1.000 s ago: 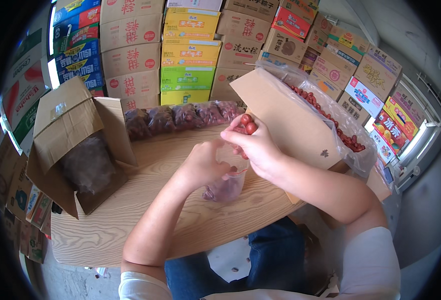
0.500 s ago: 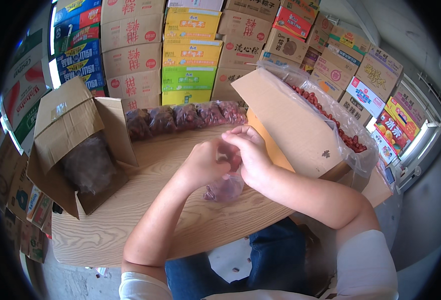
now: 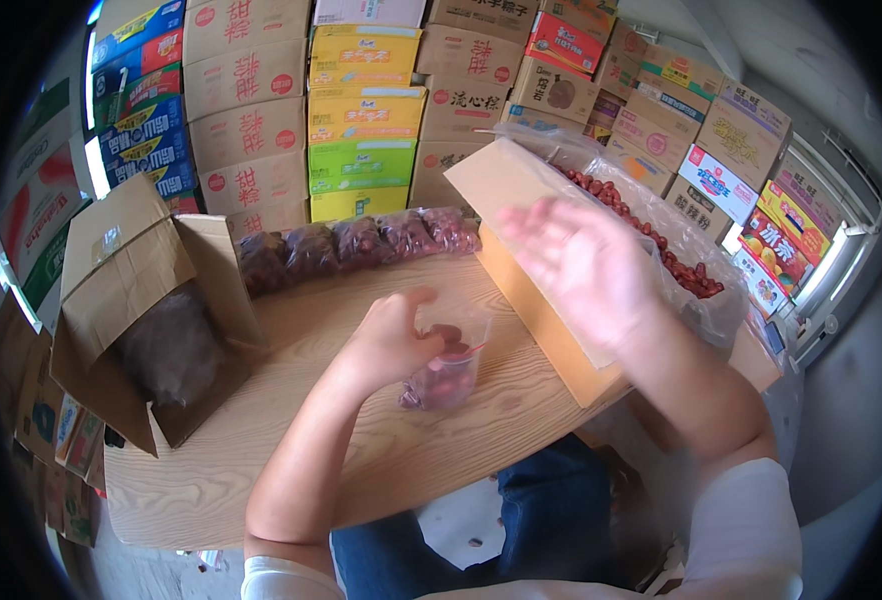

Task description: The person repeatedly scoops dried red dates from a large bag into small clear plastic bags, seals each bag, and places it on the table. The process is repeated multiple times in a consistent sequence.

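A clear plastic bag [image 3: 445, 385], partly filled with red dates, stands on the wooden table in front of me. My left hand [image 3: 391, 335] grips the upper left side of this bag, thumb and fingers curled at its mouth. Off to the right, my right hand [image 3: 586, 265] is raised, palm showing and fingers stretched out, with nothing in it; motion smears it slightly. It hovers in front of the flap of a large cardboard box. Inside that box, a plastic liner holds loose red dates [image 3: 651, 235].
Several filled bags of dates [image 3: 361, 240] stand in a row along the back of the wooden table [image 3: 291, 400]. An open cardboard box [image 3: 126, 270] at the left holds clear plastic. Behind are stacked cartons [image 3: 366, 110]. The large box [image 3: 536, 300] leans over the table's right side.
My right hand has left the bag and moved right toward the large box, its fingers opening out. My left hand keeps hold of the bag, whose mouth now stands open. The view has shifted slightly.
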A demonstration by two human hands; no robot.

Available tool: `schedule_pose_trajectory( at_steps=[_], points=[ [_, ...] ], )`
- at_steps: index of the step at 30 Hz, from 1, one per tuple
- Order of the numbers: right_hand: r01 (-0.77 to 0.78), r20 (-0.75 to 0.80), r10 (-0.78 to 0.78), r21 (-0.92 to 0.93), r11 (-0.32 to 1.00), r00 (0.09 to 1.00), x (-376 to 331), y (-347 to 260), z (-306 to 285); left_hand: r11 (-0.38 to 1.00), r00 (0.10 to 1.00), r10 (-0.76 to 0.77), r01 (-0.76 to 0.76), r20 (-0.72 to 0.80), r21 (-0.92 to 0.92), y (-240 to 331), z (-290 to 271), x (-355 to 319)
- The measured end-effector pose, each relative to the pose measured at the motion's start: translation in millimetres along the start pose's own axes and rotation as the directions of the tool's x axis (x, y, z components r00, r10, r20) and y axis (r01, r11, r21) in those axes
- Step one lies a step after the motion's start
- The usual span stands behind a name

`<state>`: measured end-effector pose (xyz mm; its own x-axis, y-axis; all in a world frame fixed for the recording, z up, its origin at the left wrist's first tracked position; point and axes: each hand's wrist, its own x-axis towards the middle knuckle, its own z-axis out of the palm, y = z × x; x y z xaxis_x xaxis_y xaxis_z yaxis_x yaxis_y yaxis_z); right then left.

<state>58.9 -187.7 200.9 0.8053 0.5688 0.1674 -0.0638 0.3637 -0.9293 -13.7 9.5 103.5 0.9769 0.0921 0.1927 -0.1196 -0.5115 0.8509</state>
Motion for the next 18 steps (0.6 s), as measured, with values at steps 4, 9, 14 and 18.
schedule_pose_trajectory(
  at_steps=[4, 9, 14, 18],
  points=[
    [0.267, -0.121, -0.327, -0.355, 0.896, 0.937, 34, -74, -64, 0.998, 1.0, 0.023, -0.022, -0.008, 0.059, -10, 1, 3],
    [-0.145, -0.251, -0.214, -0.899, 0.414, 0.944, 66, -117, -209, 0.999, 0.999, 0.046, -0.046, 0.023, -0.003, 1, 2, 4],
    [-0.588, -0.567, 0.211, -0.808, 0.046, 0.796, 62, -85, -247, 1.0, 0.998, -0.007, 0.009, 0.07, -0.026, 4, -1, 3],
    [-0.675, -0.614, 0.287, -0.702, 0.228, 0.736, 51, -63, -189, 0.997, 0.998, 0.039, -0.036, 0.043, -0.07, -6, -2, 0]
  ],
)
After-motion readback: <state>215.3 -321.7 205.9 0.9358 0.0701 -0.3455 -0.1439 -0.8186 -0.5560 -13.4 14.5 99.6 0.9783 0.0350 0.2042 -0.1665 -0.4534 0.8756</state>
